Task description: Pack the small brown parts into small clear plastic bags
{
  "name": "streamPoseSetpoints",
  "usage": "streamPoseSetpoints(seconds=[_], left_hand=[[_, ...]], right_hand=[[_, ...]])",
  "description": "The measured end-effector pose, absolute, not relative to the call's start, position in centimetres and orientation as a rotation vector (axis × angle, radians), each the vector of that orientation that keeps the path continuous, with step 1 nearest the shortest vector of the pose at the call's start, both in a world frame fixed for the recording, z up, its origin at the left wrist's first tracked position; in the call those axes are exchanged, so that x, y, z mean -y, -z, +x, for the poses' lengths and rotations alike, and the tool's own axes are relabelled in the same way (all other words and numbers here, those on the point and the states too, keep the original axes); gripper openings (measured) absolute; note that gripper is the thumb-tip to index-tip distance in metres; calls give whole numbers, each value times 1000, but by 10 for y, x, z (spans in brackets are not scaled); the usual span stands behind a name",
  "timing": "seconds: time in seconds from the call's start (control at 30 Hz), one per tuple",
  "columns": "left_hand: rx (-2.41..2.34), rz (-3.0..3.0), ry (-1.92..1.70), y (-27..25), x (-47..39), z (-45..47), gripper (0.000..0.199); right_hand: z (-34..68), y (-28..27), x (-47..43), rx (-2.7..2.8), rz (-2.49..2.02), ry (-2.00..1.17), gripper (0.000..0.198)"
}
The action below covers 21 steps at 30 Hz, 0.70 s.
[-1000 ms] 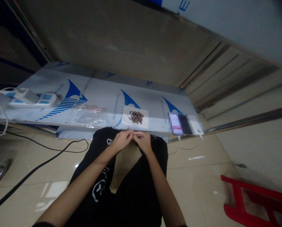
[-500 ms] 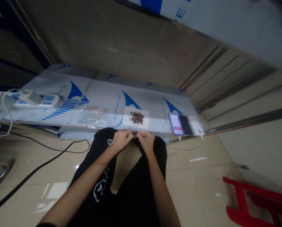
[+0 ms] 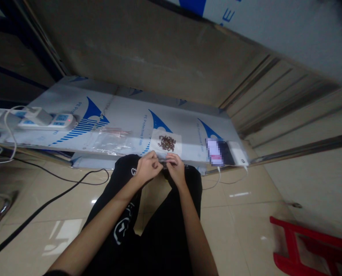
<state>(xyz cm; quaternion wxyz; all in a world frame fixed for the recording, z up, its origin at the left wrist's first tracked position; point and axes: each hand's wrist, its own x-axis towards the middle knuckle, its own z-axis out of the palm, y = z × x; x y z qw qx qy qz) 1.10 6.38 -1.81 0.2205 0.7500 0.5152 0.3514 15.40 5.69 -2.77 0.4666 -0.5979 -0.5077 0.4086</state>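
Observation:
My left hand (image 3: 148, 167) and my right hand (image 3: 175, 168) meet just in front of the shelf's near edge, above my knees. The left fingers are curled into a pinch. On the right, thumb and fingers press together, with the other fingers a little raised. A small greyish bit shows between the fingertips, too dim to name. Just beyond them, a heap of small brown cylinder-like pieces (image 3: 167, 143) lies on a white sheet (image 3: 156, 145). To the left lies a clear plastic bag (image 3: 110, 145), with thin copper-coloured strips (image 3: 115, 132) at its far side.
The film-covered shelf (image 3: 125, 103) holds a white power strip (image 3: 63, 122) at left and a phone (image 3: 216, 151) beside a white device (image 3: 237, 153) at right, both cabled. A red stool (image 3: 293, 245) stands at lower right. A black cable (image 3: 56, 199) crosses the floor.
Both hands have risen slightly towards the shelf edge. The right fingers have lifted and spread a little, and the left hand has turned slightly. The view has shifted a touch.

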Motion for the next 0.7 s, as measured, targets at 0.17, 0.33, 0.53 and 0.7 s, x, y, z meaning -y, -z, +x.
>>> streamPoseSetpoints(seconds=[0.17,0.33,0.53,0.7], left_hand=[[-1373,1863,-1135,14,-66,8,24],[-1269,1528,-1360,4,-73,2,22],[-1130,1452,-1374,4,-74,-1,25],[-1236,1405,-1378,8,-75,2,25]], right_hand=[[153,24,-58,1204,-1272,-1279,35],[149,34,-61,934,-1372,-1526,42],[145,31,-58,799,-1320,-1736,39],[151,23,-58,771,-1332,-1572,40]])
